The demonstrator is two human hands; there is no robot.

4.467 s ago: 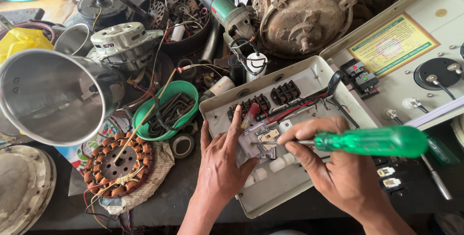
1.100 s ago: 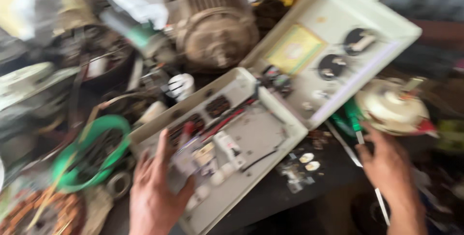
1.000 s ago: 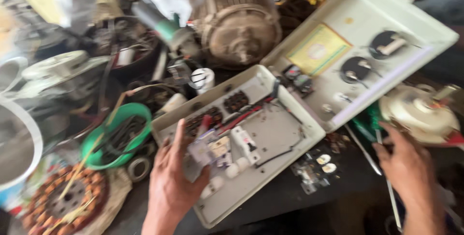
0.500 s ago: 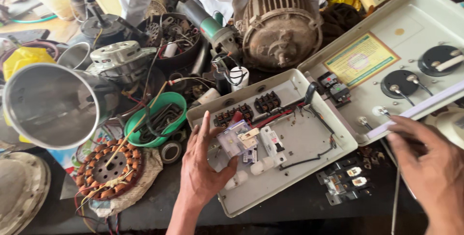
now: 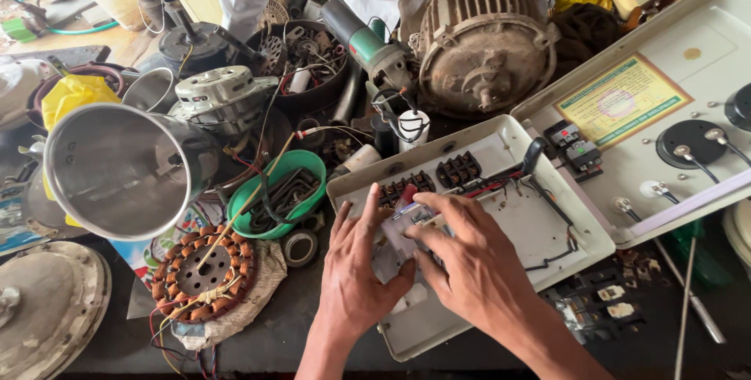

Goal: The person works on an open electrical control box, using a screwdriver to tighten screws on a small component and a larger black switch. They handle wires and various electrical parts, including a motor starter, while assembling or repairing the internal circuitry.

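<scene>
Small part: we see a small pale plastic part point(image 5: 407, 231) with bits of metal, lying in the near left half of the open box, under both hands.
Open box: a shallow cream box point(image 5: 547, 224) with black terminal blocks point(image 5: 458, 169) at its far edge and red and black wires point(image 5: 501, 184) running across it; its lid point(image 5: 665, 59) is flung back to the right.
Left hand: our left hand point(image 5: 356, 278) lies flat on the box, fingers spread, thumb pressed against the near side of the part, bracing it rather than closing round it.
Right hand: our right hand point(image 5: 469, 270) comes over the part from the right, fingertips curled onto its top; we cannot tell whether they pinch it or only press.
Handling: we judge the part light and stiff, with brittle plastic and thin wires that would tear if tugged; best taken by its plastic edges, clear of the metal.
Right of box: a green screwdriver point(image 5: 688, 270) lies on the dark bench point(image 5: 289, 341), beside loose small parts point(image 5: 602, 310).
Left of box: a green bowl point(image 5: 305, 173) of bits, a roll of tape point(image 5: 299, 247), a copper winding point(image 5: 203, 274) and a shiny steel jar point(image 5: 125, 169).
Far side: a big rusty motor point(image 5: 481, 36) and a green grinder point(image 5: 368, 44).
</scene>
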